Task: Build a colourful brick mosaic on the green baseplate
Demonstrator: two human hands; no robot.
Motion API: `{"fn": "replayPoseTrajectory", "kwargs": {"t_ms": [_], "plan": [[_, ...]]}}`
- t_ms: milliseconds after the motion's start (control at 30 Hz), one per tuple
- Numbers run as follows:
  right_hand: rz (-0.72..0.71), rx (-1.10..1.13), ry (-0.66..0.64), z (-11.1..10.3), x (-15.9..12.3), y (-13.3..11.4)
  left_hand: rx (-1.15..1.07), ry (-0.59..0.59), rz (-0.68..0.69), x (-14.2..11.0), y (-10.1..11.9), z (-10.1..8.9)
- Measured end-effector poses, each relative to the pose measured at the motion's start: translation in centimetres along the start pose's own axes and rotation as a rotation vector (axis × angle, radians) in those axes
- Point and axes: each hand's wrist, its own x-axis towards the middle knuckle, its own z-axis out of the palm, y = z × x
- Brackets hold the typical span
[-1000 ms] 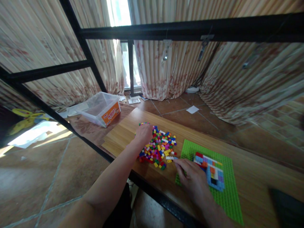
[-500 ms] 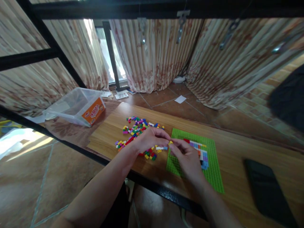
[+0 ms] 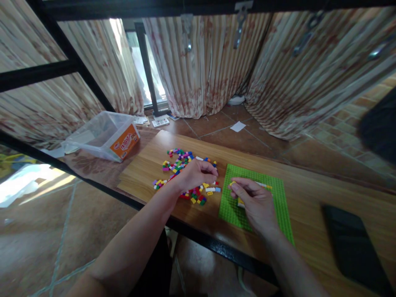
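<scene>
My right hand (image 3: 252, 198) pinches a small yellow toy brick (image 3: 232, 184) between thumb and fingertips, above the green baseplate (image 3: 280, 210). Bricks fixed on that plate are mostly hidden beneath this hand; a short white and yellow row (image 3: 264, 185) shows past the knuckles. My left hand (image 3: 199, 174) hovers over the right side of a pile of loose coloured bricks (image 3: 177, 165). Its fingers are loosely bent, with a gap to the thumb and nothing visible between them. Near its fingertips lie a yellow brick (image 3: 210, 193) and a white brick (image 3: 210, 189).
The wooden table (image 3: 148, 161) carries a black phone-like slab (image 3: 352, 243) at the right. A clear plastic bin (image 3: 102, 136) with an orange label stands beyond the table's left end. Black metal bars (image 3: 216, 12) cross overhead, with metal clips hanging down.
My hands have parted. The left one has moved left from the yellow brick towards the pile, while the right one has shifted slightly right, keeping the brick. The view has shifted slightly.
</scene>
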Motion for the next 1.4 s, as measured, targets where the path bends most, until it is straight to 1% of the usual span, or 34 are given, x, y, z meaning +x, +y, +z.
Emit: {"fn": "replayPoseTrajectory", "kwargs": {"t_ms": [100,167,267,333,433,533,633,700,800,967,1167,1400], "plan": [[0.005,-0.03,0.018,-0.4,0.2,0.2,0.359,0.038,0.071,0.4,-0.6,-2.0],[0.005,-0.086,-0.001,-0.7,0.2,0.4,0.582,0.046,0.087,0.4,-0.9,-3.1],[-0.035,-0.195,-0.064,-0.9,0.0,1.0,0.839,0.07,0.073,0.1,-1.0,-3.7],[-0.087,-0.286,-0.11,-0.7,-0.3,1.3,0.927,0.073,0.068,-0.1,-0.8,-3.6],[-0.191,-0.481,-0.158,-0.2,-0.7,1.7,0.978,0.057,0.084,-0.2,-0.4,-3.5],[-0.329,-0.701,-0.221,0.2,-1.0,2.1,1.004,0.037,0.1,-0.3,0.0,-3.3],[-0.445,-0.84,-0.274,0.4,-1.1,2.7,1.033,-0.033,0.128,-0.5,0.1,-3.1],[-0.488,-0.888,-0.285,0.5,-1.1,3.0,1.067,-0.089,0.17,-0.5,0.1,-2.6],[-0.514,-0.934,-0.291,0.6,-1.1,3.2,1.127,-0.132,0.188,-0.6,0.0,-1.9],[-0.513,-0.954,-0.303,0.9,-1.0,3.2,1.191,-0.144,0.142,-0.5,0.1,-1.0],[-0.519,-0.957,-0.309,0.9,-1.1,3.0,1.221,-0.144,0.172,-0.5,0.2,-0.9],[-0.538,-0.95,-0.327,0.9,-1.2,2.9,1.259,-0.129,0.158,-0.3,0.3,-0.9]]}}
